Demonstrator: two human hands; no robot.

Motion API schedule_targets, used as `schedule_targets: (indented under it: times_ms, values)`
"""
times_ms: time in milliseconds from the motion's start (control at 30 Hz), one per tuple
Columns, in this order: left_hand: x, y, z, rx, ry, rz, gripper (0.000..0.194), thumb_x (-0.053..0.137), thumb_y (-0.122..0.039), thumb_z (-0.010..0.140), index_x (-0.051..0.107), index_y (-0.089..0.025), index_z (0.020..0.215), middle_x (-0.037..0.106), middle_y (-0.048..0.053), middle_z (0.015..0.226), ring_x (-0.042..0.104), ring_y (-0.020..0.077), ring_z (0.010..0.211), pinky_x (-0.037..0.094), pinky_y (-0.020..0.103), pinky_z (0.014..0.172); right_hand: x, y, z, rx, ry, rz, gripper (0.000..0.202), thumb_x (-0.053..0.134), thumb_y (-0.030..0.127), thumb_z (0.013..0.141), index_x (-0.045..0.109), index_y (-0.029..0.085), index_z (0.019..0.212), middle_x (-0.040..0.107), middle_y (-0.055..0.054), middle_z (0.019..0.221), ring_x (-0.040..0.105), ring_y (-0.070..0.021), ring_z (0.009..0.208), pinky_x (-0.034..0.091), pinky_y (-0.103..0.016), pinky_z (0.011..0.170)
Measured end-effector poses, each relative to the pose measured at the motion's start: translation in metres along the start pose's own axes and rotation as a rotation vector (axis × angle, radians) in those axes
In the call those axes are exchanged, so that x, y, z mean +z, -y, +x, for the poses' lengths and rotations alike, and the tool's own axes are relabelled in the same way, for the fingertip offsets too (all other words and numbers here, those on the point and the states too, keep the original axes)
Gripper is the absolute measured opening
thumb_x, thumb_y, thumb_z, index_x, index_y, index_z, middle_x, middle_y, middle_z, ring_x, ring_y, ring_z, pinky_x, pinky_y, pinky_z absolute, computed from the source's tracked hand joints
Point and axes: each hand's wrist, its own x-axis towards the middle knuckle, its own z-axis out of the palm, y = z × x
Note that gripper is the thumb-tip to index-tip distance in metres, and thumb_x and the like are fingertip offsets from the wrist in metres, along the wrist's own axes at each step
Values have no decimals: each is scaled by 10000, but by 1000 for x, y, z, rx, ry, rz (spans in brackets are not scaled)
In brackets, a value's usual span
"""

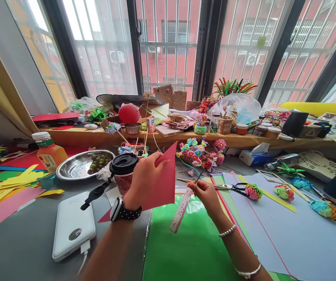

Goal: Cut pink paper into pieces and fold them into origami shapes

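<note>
My left hand [147, 177], with a watch on its wrist, is closed on a sheet of red paper [168, 175] held up above the desk. Between the fingers of my right hand [204, 193] is the upper end of a pink-and-white patterned ruler [181, 210], which slants down over a glossy green sheet [182, 253]. A thin brown stick and a dark pointed tip [199, 177] also show at these fingers; I cannot tell whether they are one tool. The red paper is to the left of the ruler, apart from it.
A lidded cup [124, 168] stands just behind my left hand. Left of it are a metal plate [65, 169] with grapes, a juice bottle [49, 152] and a white power bank [74, 226]. Scissors [238, 189] and paper flowers [283, 192] lie on pale sheets [302, 234] at right.
</note>
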Motion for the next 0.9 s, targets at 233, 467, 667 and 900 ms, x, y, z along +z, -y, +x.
schedule_targets:
  times_ms: [233,467,667,900]
  values:
    - [-16,-16,-10,70,142,-265,224,455,-355,721,590,-177,731,596,-23,650,509,125,572,333,198,507,7,30,-13,-31,47,112,273,596,409,651,632,151,730,426,42,516,331,-77,478,269,-203,452]
    - [14,-4,-20,-68,328,-517,254,501,-388,691,592,-158,749,591,-3,683,530,139,617,364,194,495,7,26,-21,27,119,75,273,609,400,640,548,140,586,397,47,497,318,-70,470,229,-198,429]
    - [47,30,-32,-405,820,-740,388,612,-475,555,607,-131,734,621,43,663,571,170,575,389,212,462,3,-6,-14,43,105,-47,325,554,432,682,509,144,538,403,43,485,337,-75,465,240,-202,438]
    - [65,52,-37,-538,717,-887,325,658,-413,540,559,-135,674,616,28,649,565,139,529,391,197,440,-9,-21,-14,65,241,-341,481,430,546,715,589,133,526,417,23,430,356,-83,421,235,-211,419]
